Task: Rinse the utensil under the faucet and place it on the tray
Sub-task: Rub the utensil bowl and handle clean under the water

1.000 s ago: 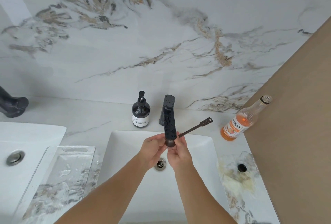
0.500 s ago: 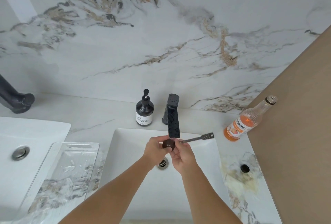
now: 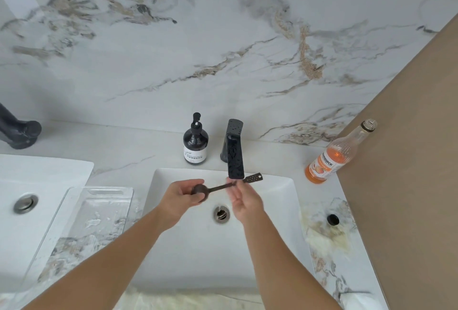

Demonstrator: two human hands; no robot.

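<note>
utensil (image 3: 220, 187): dark brown | faucet (image 3: 235, 153): black | sink (image 3: 272, 247): white

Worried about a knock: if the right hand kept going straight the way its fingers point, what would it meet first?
Probably the black wet faucet spout: the right hand points up-left toward its tip, fingers on the dark measuring spoon's handle. Depth unclear.

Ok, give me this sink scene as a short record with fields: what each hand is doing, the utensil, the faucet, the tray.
left hand: fingers closed around the utensil's round bowl end
right hand: open, fingers at the handle
utensil: dark measuring spoon, held level over the sink, just below the spout
faucet: black, wet with droplets; running water cannot be told
tray: clear, wet, left of the sink, nothing on it
</note>
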